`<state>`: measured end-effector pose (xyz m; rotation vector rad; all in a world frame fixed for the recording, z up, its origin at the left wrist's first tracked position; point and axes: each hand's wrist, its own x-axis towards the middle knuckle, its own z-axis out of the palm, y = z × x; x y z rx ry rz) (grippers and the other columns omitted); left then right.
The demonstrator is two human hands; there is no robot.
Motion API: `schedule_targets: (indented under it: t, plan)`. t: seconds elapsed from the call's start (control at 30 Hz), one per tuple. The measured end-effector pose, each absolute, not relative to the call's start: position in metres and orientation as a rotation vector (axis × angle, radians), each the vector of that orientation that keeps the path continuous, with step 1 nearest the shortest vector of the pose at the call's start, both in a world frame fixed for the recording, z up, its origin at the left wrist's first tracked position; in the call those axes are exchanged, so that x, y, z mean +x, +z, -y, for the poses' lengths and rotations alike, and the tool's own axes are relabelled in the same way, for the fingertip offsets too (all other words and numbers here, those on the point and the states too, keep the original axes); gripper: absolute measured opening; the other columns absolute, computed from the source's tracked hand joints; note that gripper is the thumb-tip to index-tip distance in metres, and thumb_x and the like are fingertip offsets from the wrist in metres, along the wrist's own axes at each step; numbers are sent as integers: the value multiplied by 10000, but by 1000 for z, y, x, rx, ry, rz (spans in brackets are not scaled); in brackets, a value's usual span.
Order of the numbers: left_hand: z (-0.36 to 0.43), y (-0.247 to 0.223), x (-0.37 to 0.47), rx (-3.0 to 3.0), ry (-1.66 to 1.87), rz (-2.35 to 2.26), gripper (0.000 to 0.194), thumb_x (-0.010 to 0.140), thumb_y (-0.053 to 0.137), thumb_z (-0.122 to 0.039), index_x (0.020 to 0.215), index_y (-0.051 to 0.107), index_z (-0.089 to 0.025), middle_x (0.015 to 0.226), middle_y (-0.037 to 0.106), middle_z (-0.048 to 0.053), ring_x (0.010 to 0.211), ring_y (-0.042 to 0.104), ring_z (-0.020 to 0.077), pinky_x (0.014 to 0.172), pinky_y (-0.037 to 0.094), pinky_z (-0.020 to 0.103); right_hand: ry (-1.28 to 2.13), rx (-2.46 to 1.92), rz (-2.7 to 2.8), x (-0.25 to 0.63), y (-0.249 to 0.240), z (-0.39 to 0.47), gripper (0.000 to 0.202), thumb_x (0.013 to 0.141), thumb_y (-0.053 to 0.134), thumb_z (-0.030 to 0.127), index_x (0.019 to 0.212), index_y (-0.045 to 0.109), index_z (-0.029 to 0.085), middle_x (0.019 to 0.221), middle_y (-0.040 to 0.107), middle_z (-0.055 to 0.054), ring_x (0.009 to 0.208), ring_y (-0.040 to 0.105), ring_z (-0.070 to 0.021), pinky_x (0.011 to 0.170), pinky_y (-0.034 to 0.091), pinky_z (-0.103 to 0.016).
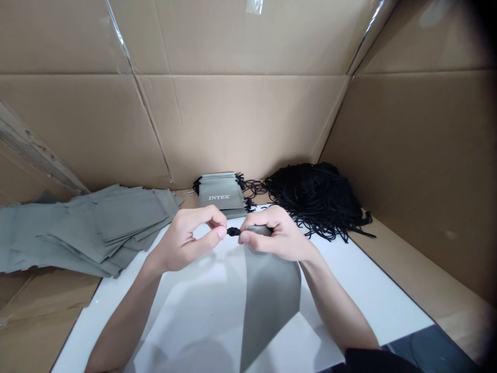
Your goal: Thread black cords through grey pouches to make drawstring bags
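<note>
My left hand (194, 239) pinches the end of a black cord (233, 231) between thumb and fingertips. The cord is bunched into what looks like a knot in the short gap between my hands. My right hand (281, 235) grips a grey fabric pouch (272, 295) by its top edge, right beside the knot. The pouch hangs down over the white tabletop (373, 295), its lower part spreading toward me. Whether the cord runs on inside the right fingers is hidden. Both hands are closed, close together above the middle of the table.
Behind my hands lies a neat stack of grey pouches (219, 189) printed INTEX, with black cord ends at the sides. A heap of black cords (314, 197) is to its right. Grey fabric pieces (128, 217) overlap at the left. Cardboard walls (240, 114) enclose the back and right.
</note>
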<state>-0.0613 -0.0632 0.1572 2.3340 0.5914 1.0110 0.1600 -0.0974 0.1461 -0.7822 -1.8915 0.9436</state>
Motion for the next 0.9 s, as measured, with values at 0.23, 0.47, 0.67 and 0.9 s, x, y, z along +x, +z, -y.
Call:
schedule_targets:
  t: [0.23,0.47,0.67,0.9]
  plan:
    - [58,162,-69,2264,811,-442,270,983,446,-383,898,628,-202,804,674,48,700,610,165,658,460,260,965,-823,1908,160,148,98,137,855,614,214,732,650,167,565,409,65,518,310,-82,474,245,-234]
    - [65,157,-56,2230,766,-662,254,901,652,-380,714,659,-207,636,661,-9,553,560,113,481,376,210,990,-806,1914,161,148,98,154,845,582,159,693,596,177,551,359,76,503,274,-78,463,225,-230]
    - [66,154,-50,2162,895,-731,193,888,671,-376,804,733,-213,710,713,12,634,629,136,532,450,205,854,-829,1850,163,148,98,169,886,584,208,723,616,175,561,399,68,501,295,-79,460,222,-233]
    - [70,159,-53,2164,778,-739,248,938,602,-302,774,746,-185,678,711,3,598,625,110,494,423,182,852,-812,1899,167,149,98,198,913,631,269,758,669,152,582,462,53,521,343,-76,477,257,-223]
